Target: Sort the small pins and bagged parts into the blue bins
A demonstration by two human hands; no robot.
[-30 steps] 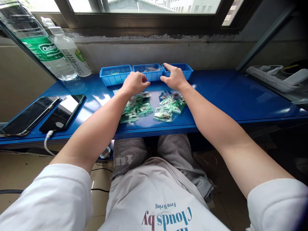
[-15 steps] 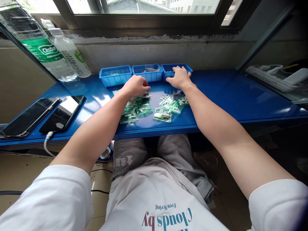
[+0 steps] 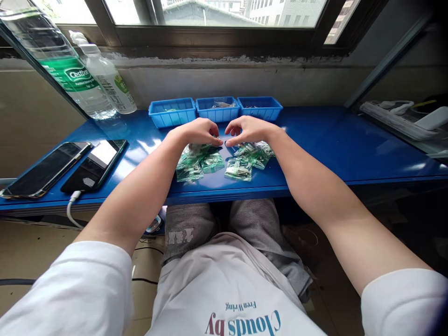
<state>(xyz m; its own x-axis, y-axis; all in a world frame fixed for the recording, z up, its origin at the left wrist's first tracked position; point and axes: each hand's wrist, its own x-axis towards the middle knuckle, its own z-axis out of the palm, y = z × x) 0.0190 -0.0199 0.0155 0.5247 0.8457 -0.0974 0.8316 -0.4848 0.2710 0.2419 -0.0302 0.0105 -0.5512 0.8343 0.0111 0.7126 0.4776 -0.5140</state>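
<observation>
My left hand [image 3: 201,130] hovers over the left pile of small clear-and-green plastic packets [image 3: 191,165], fingers bent and thumb drawn in as a pinch. A tiny item seems to show at its fingertips, too small to name. Facing it across a narrow gap, my right hand [image 3: 250,128] is curled above the right pile of packets [image 3: 240,168]. Something small and dark shows by its thumb tip; its kind is unclear. Behind the hands stand three blue bins: the left bin [image 3: 172,119], the middle bin [image 3: 219,115] with clear plastic in it, and the right bin [image 3: 261,114] with small pieces.
Two phones lie at the left of the blue table [image 3: 315,149]: a black phone [image 3: 47,169] and another phone [image 3: 94,165] with a white cable [image 3: 71,205] plugged in. Behind them stand a large water bottle [image 3: 75,79] and a smaller bottle [image 3: 114,86]. A glass-sided shelf is at right.
My right hand has come out of the right bin and moved towards me and left, close to my left hand. My left hand has shifted slightly right. The view has tilted a little.
</observation>
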